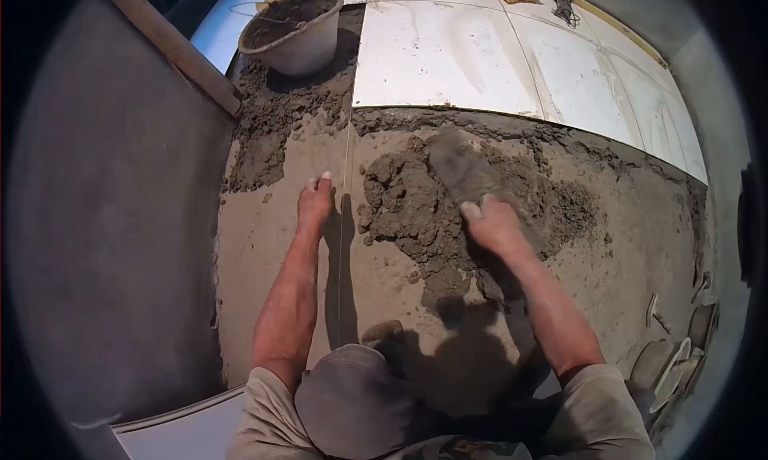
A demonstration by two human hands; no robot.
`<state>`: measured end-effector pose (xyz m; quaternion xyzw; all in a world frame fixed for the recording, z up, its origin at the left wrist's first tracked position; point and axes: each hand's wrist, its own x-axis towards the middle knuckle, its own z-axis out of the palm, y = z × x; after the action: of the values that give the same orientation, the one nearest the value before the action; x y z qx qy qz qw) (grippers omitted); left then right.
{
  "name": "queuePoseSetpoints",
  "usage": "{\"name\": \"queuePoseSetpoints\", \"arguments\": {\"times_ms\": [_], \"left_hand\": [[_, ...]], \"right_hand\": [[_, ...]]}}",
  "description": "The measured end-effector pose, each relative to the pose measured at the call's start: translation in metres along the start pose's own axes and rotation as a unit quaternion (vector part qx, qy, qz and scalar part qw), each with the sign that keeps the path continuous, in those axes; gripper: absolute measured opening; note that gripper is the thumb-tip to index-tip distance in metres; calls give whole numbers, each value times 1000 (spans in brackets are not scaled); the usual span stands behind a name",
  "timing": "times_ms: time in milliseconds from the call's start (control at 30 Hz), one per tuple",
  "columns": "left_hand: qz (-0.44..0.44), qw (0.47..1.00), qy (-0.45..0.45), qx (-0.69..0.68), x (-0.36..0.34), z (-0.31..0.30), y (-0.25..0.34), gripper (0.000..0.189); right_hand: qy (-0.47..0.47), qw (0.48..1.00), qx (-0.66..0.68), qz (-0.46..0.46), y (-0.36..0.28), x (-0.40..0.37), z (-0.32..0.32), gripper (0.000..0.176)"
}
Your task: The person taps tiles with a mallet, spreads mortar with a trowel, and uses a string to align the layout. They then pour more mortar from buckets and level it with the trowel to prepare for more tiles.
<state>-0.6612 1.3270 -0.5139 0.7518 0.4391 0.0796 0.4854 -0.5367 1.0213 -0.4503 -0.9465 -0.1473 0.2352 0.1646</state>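
Observation:
My right hand point(494, 226) is closed around a trowel whose broad, mortar-smeared blade point(462, 168) lies over a heap of grey mortar point(404, 200). Slight blur covers the blade, and its handle is hidden in my grip. To the left, my left hand point(316, 202) hovers over the bare screed, fingers curled together; whether anything is in them cannot be made out. Just right of that hand, a thin string line point(345, 172) runs lengthwise over the floor. Large white tiles point(440, 56) are laid beyond the heap, their near edge bordered by rough mortar.
A bucket point(308, 48) of mortar stands at the back left, with loose mortar point(260, 152) before it. A wooden beam point(172, 44) leans near the left wall point(120, 204). A dark corded tool point(565, 8) rests on the far tiles. Several items lie by the right wall, including a pale rim point(672, 374).

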Motion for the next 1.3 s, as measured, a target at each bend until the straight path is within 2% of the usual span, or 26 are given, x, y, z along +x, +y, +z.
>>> {"name": "queuePoseSetpoints", "arguments": {"times_ms": [33,100,133,167,233,300,333,400,467,567,633,700,800,833,900,967,1033,1167,1233,1300], "left_hand": [[-5,1000,-2,-5,2,2,-3,54],[25,999,30,-28,7,9,-5,52],[22,999,29,-30,10,10,-4,52],[7,1000,1,-30,14,11,-2,55],[-14,999,-25,-30,10,13,-2,57],[-61,991,-89,-79,8,18,2,62],[-53,990,-96,-90,11,23,-9,63],[-50,993,-73,-72,29,36,-37,65],[-48,996,-40,-61,36,37,-39,66],[-99,987,-64,-111,35,25,-47,72],[-85,974,-145,-155,30,14,-48,77],[-112,967,-153,-170,27,14,-49,78],[-131,957,-156,-205,18,12,-30,80],[-130,953,-153,-225,12,9,-24,81],[-129,957,-141,-216,6,6,-21,80],[-129,960,-131,-213,-2,4,-24,81],[-113,956,-145,-230,-13,5,-27,80],[-103,948,-173,-246,-15,6,-40,80],[-71,951,-173,-246,-15,9,-46,78],[-72,949,-155,-265,-15,13,-44,79]], "right_hand": [[-2,1000,-6,1,8,2,-8,53],[45,995,92,-4,15,9,-25,51],[-14,986,168,8,4,9,-33,52],[-16,986,166,9,-2,12,-16,52],[-34,996,64,-56,-13,13,33,52],[-87,993,65,-51,-30,-11,42,51],[-90,993,62,-50,-33,-21,44,51],[-199,975,-6,-96,-34,-34,45,51],[-186,976,-30,-107,-29,-33,49,50],[-174,975,-60,-123,-31,-30,26,50],[-101,989,-58,-91,-31,-15,7,50],[-37,993,-4,-115,-28,12,2,51],[-5,993,12,-117,-56,50,2,49],[-11,993,16,-116,-58,54,12,49],[-115,974,-27,-196,-57,58,41,48],[-140,965,-81,-205,-49,21,50,48],[-204,958,-103,-170,-41,0,41,45],[-177,962,-133,-159,-29,-4,15,45],[-100,983,-103,-116,-30,-9,-5,45],[-97,986,-71,-116,-34,-17,-12,47]]}}
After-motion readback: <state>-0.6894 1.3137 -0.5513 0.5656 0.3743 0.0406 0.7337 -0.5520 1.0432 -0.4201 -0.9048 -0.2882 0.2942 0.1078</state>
